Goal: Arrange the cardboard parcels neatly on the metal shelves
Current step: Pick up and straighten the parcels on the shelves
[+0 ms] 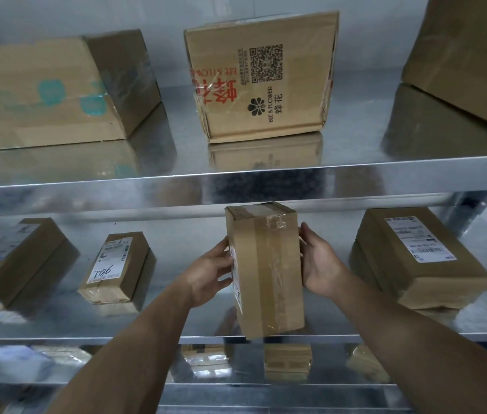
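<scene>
A tall taped cardboard parcel (266, 270) stands on end at the front of the middle metal shelf (176, 321), its lower edge at the shelf lip. My left hand (210, 271) presses its left side, where a white label shows. My right hand (318, 264) holds its right side, fingers up along the edge. On the same shelf lie a small labelled parcel marked "98L" (116, 267), a blurred parcel at far left (15, 261), and a flat labelled parcel at right (415, 255).
The upper shelf (236, 174) carries a wide box with teal marks (48, 91), a "Bee & Flower" box (261, 76) and a large box at right (472, 55). A lower shelf (236, 383) holds several small parcels (288, 361).
</scene>
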`<action>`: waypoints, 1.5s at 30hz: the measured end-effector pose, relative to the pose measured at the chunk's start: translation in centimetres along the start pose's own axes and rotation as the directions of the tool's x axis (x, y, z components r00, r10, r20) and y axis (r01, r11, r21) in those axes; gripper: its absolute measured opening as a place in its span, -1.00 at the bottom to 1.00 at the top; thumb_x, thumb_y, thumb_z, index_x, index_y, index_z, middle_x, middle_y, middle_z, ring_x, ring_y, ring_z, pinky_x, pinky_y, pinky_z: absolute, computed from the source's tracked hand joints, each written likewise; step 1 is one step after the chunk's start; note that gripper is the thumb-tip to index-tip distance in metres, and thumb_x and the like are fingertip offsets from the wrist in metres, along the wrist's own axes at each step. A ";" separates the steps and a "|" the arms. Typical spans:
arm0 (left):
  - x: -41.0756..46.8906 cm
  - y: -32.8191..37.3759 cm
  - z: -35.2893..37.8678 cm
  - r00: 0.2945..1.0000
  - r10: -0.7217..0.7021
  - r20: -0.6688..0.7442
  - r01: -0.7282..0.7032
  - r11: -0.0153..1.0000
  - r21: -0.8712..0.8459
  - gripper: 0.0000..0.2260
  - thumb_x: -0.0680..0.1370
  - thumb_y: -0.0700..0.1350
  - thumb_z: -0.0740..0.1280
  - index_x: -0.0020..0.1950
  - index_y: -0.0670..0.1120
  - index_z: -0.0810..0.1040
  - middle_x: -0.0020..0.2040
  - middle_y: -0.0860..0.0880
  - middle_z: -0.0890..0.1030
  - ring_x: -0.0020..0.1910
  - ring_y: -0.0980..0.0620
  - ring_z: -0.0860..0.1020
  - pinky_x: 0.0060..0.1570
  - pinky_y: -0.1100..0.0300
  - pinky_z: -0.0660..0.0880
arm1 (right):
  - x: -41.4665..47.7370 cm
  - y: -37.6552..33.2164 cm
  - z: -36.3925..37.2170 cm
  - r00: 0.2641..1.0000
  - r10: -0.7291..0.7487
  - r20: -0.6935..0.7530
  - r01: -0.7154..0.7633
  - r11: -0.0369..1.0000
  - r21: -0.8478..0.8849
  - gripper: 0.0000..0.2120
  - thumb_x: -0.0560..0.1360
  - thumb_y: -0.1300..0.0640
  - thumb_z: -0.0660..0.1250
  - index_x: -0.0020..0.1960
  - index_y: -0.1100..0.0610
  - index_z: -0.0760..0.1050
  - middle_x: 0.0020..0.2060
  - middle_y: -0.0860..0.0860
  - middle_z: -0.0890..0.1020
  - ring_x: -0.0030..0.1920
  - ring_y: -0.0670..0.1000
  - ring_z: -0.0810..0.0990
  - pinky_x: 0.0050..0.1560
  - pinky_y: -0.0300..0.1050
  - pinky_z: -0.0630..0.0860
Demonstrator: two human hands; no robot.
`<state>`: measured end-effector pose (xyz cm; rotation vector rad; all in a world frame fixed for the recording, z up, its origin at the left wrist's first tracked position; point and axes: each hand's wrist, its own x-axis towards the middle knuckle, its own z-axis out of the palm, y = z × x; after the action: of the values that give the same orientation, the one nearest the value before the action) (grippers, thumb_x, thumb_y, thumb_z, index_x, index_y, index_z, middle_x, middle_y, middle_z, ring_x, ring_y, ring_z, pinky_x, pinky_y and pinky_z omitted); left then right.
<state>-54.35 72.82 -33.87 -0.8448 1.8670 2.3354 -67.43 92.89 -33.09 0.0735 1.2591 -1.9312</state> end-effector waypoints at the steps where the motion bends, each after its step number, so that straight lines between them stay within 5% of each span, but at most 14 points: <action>1: 0.0 0.0 -0.1 1.000 -0.002 -0.008 0.002 1.000 -0.002 -0.57 0.70 -0.22 0.20 0.51 0.17 0.41 0.33 -0.03 0.62 0.34 -0.07 0.55 0.40 -0.03 0.39 | 0.0 0.0 0.1 1.000 0.006 0.000 -0.006 1.000 0.004 -0.60 0.66 -0.22 0.18 0.09 0.05 0.62 -0.33 -0.02 0.62 -0.27 0.01 0.60 -0.10 -0.03 0.47; 5: -0.2 0.1 0.4 0.999 -0.030 -0.045 0.028 0.999 -0.030 -0.67 0.70 -0.10 0.25 0.47 0.09 0.45 0.33 -0.02 0.61 0.29 0.02 0.55 0.05 0.09 0.49 | 0.1 -0.2 0.3 0.998 -0.056 0.002 0.056 0.998 0.007 -0.34 0.37 -0.15 0.50 0.36 0.19 0.55 0.00 0.17 0.59 0.00 0.21 0.49 0.04 0.13 0.40; 7: -0.2 0.0 0.3 0.995 -0.062 -0.078 0.060 0.997 -0.039 -0.63 0.67 -0.02 0.29 0.49 0.02 0.44 0.40 -0.03 0.55 0.39 -0.06 0.47 0.02 0.08 0.50 | 0.3 -0.3 0.3 0.997 -0.078 -0.014 0.078 0.997 -0.016 -0.29 0.30 -0.08 0.57 0.34 0.24 0.52 0.11 0.21 0.53 0.09 0.22 0.43 0.09 0.20 0.36; 11: -0.3 0.3 -0.1 0.978 -0.156 -0.140 0.158 0.987 0.003 -0.59 0.61 0.07 0.37 0.41 -0.08 0.52 0.41 -0.12 0.50 0.38 -0.19 0.46 0.03 -0.01 0.60 | 0.8 0.2 0.5 0.989 -0.134 -0.063 0.128 0.988 -0.085 -0.78 0.63 0.05 0.32 0.13 0.19 0.55 -0.01 0.21 0.59 -0.01 0.23 0.51 0.07 0.17 0.53; 14: -0.7 0.4 0.1 0.978 -0.167 -0.126 0.170 0.985 0.012 -0.79 0.69 -0.10 0.25 0.13 -0.15 0.65 0.13 -0.18 0.65 0.10 -0.15 0.62 -0.06 0.05 0.64 | 0.6 0.8 1.0 0.980 -0.200 -0.017 0.197 0.975 -0.103 -0.78 0.64 0.05 0.33 0.09 0.23 0.50 -0.14 0.11 0.65 -0.10 0.12 0.63 -0.05 -0.04 0.61; 16: -0.9 0.4 0.2 0.981 -0.154 -0.120 0.158 0.987 0.027 -0.76 0.70 -0.16 0.20 0.05 -0.14 0.66 0.01 -0.17 0.69 0.04 -0.14 0.64 -0.07 0.07 0.63 | 0.2 0.9 1.3 0.980 -0.201 -0.004 0.199 0.973 -0.119 -0.78 0.64 0.04 0.31 0.06 0.22 0.49 -0.17 0.09 0.67 -0.14 0.06 0.65 -0.06 -0.07 0.61; 27: -1.1 0.1 0.0 0.987 -0.110 -0.117 0.116 0.992 0.043 -0.74 0.70 -0.12 0.19 -0.02 -0.06 0.66 0.06 -0.14 0.67 0.07 -0.10 0.61 0.02 0.08 0.58 | 0.1 0.2 0.6 0.986 -0.152 0.071 0.156 0.985 -0.068 -0.79 0.64 -0.01 0.29 0.02 0.14 0.47 -0.12 0.03 0.61 -0.06 0.03 0.57 -0.02 -0.09 0.54; 35: -0.3 0.4 -0.2 0.998 -0.065 -0.020 0.065 0.997 0.046 -0.66 0.64 0.16 0.28 0.35 0.08 0.59 0.28 -0.07 0.63 0.28 -0.18 0.58 0.15 -0.15 0.60 | 0.3 0.4 0.5 0.993 -0.112 0.037 0.114 0.992 -0.059 -0.60 0.66 -0.05 0.29 0.36 0.20 0.51 0.03 0.02 0.65 0.12 0.05 0.61 0.01 -0.11 0.55; 39: 0.3 0.0 -0.3 0.999 -0.019 -0.041 0.016 0.997 -0.079 -0.68 0.69 0.01 0.26 0.43 -0.04 0.52 0.35 -0.14 0.59 0.37 -0.21 0.50 0.15 -0.13 0.61 | 0.1 0.5 0.6 0.994 -0.104 0.034 0.106 0.993 -0.050 -0.81 0.63 0.06 0.34 0.14 0.17 0.49 -0.09 0.06 0.63 -0.05 0.04 0.62 -0.03 -0.12 0.57; 42: 0.4 -0.2 0.0 0.999 0.003 -0.053 -0.011 0.988 -0.154 -0.70 0.70 -0.13 0.25 0.42 -0.08 0.54 0.33 -0.16 0.60 0.38 -0.19 0.48 -0.01 -0.01 0.65 | 0.0 0.5 0.7 0.990 -0.122 0.066 0.125 0.991 -0.048 -0.68 0.49 0.10 0.46 0.18 0.16 0.48 -0.08 0.14 0.62 -0.02 0.13 0.61 0.12 0.02 0.51; 45: 0.4 -0.4 -0.2 0.999 -0.037 -0.029 0.032 0.989 -0.142 -0.61 0.68 -0.15 0.27 0.51 0.07 0.46 0.52 -0.14 0.43 0.57 -0.22 0.25 0.00 -0.10 0.66 | -0.1 0.5 0.8 0.989 -0.134 0.065 0.138 0.989 -0.058 -0.78 0.56 0.21 0.38 0.17 0.22 0.46 -0.07 0.16 0.66 -0.05 0.14 0.66 0.06 0.04 0.55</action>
<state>-54.49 72.62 -34.42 -0.9246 1.6990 2.4723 -66.73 92.25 -33.04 -0.1044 1.3117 -1.9926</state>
